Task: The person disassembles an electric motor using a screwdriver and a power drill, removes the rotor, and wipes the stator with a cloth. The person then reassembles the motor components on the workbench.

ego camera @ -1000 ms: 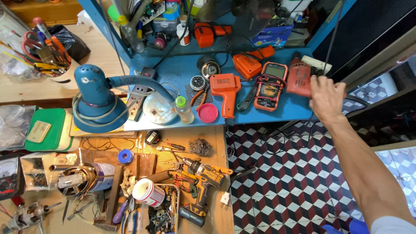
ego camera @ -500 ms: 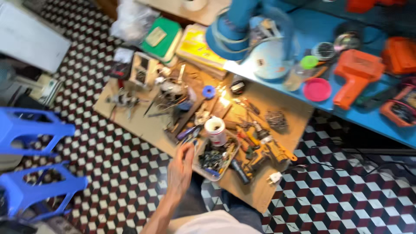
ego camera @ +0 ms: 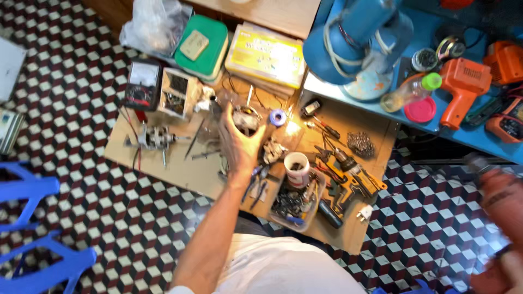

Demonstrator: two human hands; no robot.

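Left hand (ego camera: 238, 142) reaches over the low wooden board (ego camera: 163, 163), its fingers curled around a round metal motor part (ego camera: 243, 120) that it grips just above the board's middle. A white cup (ego camera: 297, 169), pliers (ego camera: 256, 182) and a yellow-black drill (ego camera: 348, 174) lie near it. Right hand (ego camera: 509, 272), blurred at the lower right edge, is closed on a reddish-brown power tool (ego camera: 498, 201), well apart from the board, over the checkered floor (ego camera: 81, 218).

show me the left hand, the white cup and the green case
left hand (ego camera: 238, 142), head view, back of the hand
white cup (ego camera: 297, 170), head view, side wall
green case (ego camera: 208, 54), head view, lid
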